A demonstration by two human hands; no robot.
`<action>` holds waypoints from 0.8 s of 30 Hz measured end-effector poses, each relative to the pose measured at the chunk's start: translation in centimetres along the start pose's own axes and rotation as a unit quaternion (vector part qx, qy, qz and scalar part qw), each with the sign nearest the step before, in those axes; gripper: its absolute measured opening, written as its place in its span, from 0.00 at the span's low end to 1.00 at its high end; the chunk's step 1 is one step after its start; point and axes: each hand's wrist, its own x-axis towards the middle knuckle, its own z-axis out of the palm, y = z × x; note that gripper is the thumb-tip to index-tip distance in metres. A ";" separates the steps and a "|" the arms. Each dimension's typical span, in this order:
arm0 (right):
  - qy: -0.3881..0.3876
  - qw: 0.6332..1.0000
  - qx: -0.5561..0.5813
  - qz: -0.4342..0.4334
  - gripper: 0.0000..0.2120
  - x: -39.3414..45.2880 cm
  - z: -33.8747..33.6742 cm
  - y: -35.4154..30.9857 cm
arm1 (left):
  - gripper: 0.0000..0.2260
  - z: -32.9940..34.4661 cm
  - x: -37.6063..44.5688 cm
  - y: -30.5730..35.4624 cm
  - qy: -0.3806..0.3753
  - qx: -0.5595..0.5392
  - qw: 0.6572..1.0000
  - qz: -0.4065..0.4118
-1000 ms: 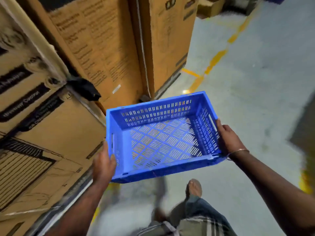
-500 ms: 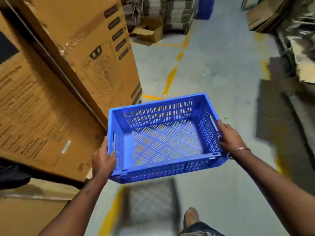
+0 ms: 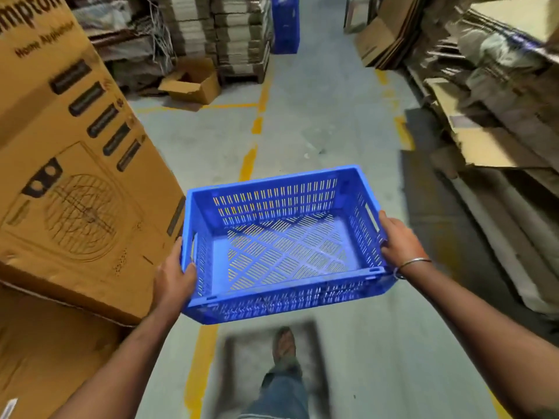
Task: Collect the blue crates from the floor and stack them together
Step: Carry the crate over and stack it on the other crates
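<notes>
**Blue crate carried down the warehouse aisle**

We held an empty blue slotted plastic crate (image 3: 281,246) in the air at waist height, level and open side up, above the grey concrete floor (image 3: 326,122). Our left hand (image 3: 174,278) gripped the crate's left end wall near its front corner, thumb hooked over the rim and the fingers (image 3: 189,272) curled on the wall. Our right hand (image 3: 399,246) gripped the right end wall beside the handle slot, its fingers wrapped under the rim; a thin metal bangle (image 3: 413,263) sat on that wrist.

A large brown cardboard carton printed with a fan drawing (image 3: 75,182) stood just beside the crate on our left. A broken yellow painted line (image 3: 251,158) ran along the floor ahead. Far up the aisle stood a tall stack of blue crates (image 3: 284,24), well apart from the one we carried. Bundled flat cardboard on pallets (image 3: 239,34) stood left of that stack, with a small open cardboard box (image 3: 190,84) on the floor nearby. Loose flattened cardboard sheets (image 3: 484,116) lined the right side. Below the crate, one sandalled foot (image 3: 284,347) showed, blurred.
</notes>
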 end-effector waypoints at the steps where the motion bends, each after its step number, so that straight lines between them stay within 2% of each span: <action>1: 0.004 1.000 -0.004 0.006 0.38 1.9 0.0 -0.1 | 0.31 0.7 2.6 0.8 -0.008 -0.003 1.000 0.008; 14: 0.038 0.994 0.017 0.101 0.39 24.9 -3.6 0.5 | 0.27 6.8 31.2 13.6 -0.045 -0.021 0.993 0.107; 18: 0.035 0.994 0.009 0.105 0.39 33.5 -3.5 2.8 | 0.27 11.1 40.0 17.3 -0.063 -0.009 0.993 0.099; 24: 0.044 0.992 0.032 0.109 0.37 48.2 -4.9 6.1 | 0.28 17.0 52.5 25.0 -0.049 -0.007 0.992 0.113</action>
